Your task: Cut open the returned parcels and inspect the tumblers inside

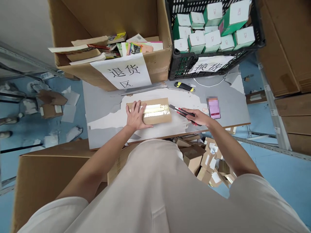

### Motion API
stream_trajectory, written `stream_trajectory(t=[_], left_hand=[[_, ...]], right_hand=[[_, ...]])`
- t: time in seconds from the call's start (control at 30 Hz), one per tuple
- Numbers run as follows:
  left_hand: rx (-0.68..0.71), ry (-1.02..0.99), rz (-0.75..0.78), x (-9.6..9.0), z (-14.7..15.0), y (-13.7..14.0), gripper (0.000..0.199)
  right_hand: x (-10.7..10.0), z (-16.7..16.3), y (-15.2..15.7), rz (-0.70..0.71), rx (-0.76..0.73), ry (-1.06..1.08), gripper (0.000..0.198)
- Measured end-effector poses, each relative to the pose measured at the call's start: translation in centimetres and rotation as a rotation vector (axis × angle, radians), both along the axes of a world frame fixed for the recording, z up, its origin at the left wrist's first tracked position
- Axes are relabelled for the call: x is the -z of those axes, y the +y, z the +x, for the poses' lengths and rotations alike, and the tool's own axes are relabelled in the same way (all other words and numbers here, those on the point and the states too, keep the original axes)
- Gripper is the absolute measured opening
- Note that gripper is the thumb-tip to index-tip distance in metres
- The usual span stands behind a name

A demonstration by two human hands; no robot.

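A flat brown cardboard box lies on the table, with a strip of shiny tape along its top. My left hand rests on the box's left end with the fingers spread, pressing it from above. In my right hand is a red and black utility knife, its tip pointing left at the box's right edge. Whether the tip touches the tape or cardboard I cannot tell. Beyond the box lies a second cutter, a black and yellow utility knife.
A large carton with books and a black crate with green-white boxes stand at the table's back. A phone lies at the right. Cardboard boxes are piled below the front edge. Stacked cartons stand at the right.
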State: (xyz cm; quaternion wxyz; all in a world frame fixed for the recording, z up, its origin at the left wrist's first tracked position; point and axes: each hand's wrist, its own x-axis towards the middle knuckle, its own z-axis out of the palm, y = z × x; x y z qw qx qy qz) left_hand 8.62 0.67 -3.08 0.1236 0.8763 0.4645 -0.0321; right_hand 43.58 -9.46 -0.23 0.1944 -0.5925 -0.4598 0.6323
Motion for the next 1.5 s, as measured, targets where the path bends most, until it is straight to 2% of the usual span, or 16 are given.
stream_trajectory(t=[0.23, 0.4, 0.53, 0.63, 0.77, 0.87, 0.93, 1.0, 1.1, 1.17, 1.27, 1.37, 1.5], left_hand=[[-0.026, -0.008, 0.005, 0.1, 0.0, 0.0, 0.120], [-0.020, -0.040, -0.002, 0.4, -0.1, 0.0, 0.121], [-0.046, -0.052, -0.015, 0.6, -0.2, -0.1, 0.123], [-0.044, -0.061, -0.021, 0.5, -0.1, -0.2, 0.123], [-0.047, -0.070, -0.030, -0.2, 0.1, -0.3, 0.122], [-0.030, -0.113, -0.042, -0.6, -0.2, 0.5, 0.115], [-0.076, -0.183, -0.041, -0.6, -0.7, 1.6, 0.095], [-0.207, -0.283, -0.049, -0.2, -1.6, 3.0, 0.069], [-0.392, -0.442, -0.138, 0.7, -3.3, 5.0, 0.049], [-0.464, -0.537, -0.191, 1.2, -4.5, 5.2, 0.043], [-0.606, -0.671, -0.223, 1.7, -6.3, 3.1, 0.034], [-0.770, -0.839, -0.347, 2.3, -7.1, -0.9, 0.035], [-0.921, -0.987, -0.555, 2.7, -6.2, -6.0, 0.042]], right_hand=[[-0.3, -0.8, -1.4, -0.024, 0.023, -0.069, 0.059], [-0.5, -2.2, -1.6, 0.046, 0.000, -0.146, 0.058], [0.2, -3.2, -3.8, -0.077, 0.009, -0.033, 0.058], [-0.1, -2.7, -6.0, -0.113, 0.087, 0.005, 0.059], [-1.6, -0.7, -7.8, -0.135, 0.185, -0.020, 0.063], [-1.4, -1.4, -8.1, -0.037, 0.433, -0.003, 0.065], [-0.1, -4.2, -7.6, 0.049, 0.655, 0.069, 0.058], [1.7, -8.1, -6.5, 0.085, 0.814, 0.181, 0.050], [4.1, -12.9, -4.1, 0.091, 0.937, 0.319, 0.044], [5.0, -14.0, -2.1, 0.123, 0.988, 0.337, 0.041], [5.7, -13.3, 1.7, 0.196, 0.990, 0.322, 0.040], [5.9, -12.5, 5.0, 0.230, 0.898, 0.337, 0.040], [6.3, -13.7, 6.5, 0.210, 0.812, 0.332, 0.041]])
